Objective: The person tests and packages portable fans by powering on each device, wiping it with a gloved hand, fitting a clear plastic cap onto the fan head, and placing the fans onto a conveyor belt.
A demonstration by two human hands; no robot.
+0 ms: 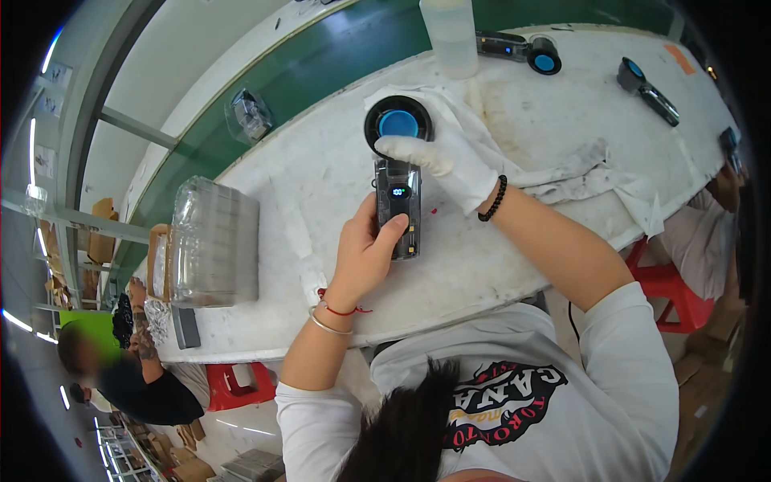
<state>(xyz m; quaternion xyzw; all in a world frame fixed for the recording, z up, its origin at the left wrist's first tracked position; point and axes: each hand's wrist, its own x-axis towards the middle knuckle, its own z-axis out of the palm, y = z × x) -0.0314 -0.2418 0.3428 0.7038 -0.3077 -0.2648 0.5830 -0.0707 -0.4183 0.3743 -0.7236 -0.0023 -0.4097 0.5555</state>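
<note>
A handheld fan [389, 210] with a dark see-through body is held upright over the table, its small screen lit with "100". Its round black head [399, 104] has a blue centre. My left hand [365, 251], bare, is wrapped round the lower body with the thumb on its front. In a white glove, my right hand [450, 165] grips the fan's head, thumb across the lower rim and the other fingers hidden behind. A white cloth [562, 173] with grey smudges lies behind and to the right of the gloved hand.
At the back stand a translucent bottle [451, 40] and another fan [514, 50]; a third fan [649, 92] lies right. A clear plastic bin [215, 245] and a dark box [186, 328] sit left. One person [152, 386] is at the left, another [703, 233] at the right.
</note>
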